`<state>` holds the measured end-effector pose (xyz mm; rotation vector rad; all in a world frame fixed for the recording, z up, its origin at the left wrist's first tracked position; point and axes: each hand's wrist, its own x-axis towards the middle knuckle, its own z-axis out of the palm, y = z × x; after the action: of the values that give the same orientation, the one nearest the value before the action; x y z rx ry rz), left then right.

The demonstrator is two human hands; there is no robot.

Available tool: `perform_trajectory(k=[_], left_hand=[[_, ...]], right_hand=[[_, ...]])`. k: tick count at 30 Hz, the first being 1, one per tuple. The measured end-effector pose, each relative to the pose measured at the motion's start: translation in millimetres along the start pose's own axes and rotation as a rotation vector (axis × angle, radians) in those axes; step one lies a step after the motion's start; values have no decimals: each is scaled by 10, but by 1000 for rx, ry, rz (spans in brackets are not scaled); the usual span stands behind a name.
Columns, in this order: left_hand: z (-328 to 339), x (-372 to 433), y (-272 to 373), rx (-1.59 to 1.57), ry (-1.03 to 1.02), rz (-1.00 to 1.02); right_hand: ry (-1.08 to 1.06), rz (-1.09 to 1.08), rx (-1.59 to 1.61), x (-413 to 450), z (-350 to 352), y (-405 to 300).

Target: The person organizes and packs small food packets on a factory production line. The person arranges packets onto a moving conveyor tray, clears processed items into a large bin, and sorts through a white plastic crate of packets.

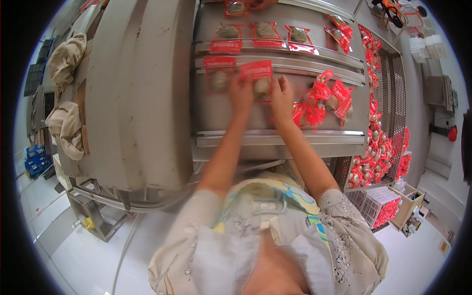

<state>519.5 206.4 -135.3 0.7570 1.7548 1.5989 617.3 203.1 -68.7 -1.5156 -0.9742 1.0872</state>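
My left hand is at the left edge of a red and clear plastic pouch with a round pale item inside; its fingertips pinch the pouch near the top. My right hand is at the pouch's right edge, fingers bent; whether it grips the film cannot be told. Left of them, a similar pouch lies flat with its red end on the metal sealing bar. Right of my right hand lie several crumpled red pouches in a loose heap.
Beyond the bar, more pouches lie in a row, and a co-worker's hand shows at the top. A large metal machine cover stands at left. On the right, a perforated metal bin holds many red pouches above a white crate.
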Motion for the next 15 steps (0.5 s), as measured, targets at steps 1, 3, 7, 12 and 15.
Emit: perform_trajectory(k=[1,3,7,12,15], left_hand=[[22,-15,52,-5,7,1],[-4,-54,155,-27,-86,-64],[-91,-55,152,65,-11,126],[-301,-180,445,239,-52,0],[-351,-229,602,81,-97,-354]], right_hand=[[-6,-5,-3,74,-48,12],[-236,258,11,170,-98,-61],[-183,290,117,167,4,-116],[-348,212,-346,366,-36,151],[-370,181,-567,401,-12,144]])
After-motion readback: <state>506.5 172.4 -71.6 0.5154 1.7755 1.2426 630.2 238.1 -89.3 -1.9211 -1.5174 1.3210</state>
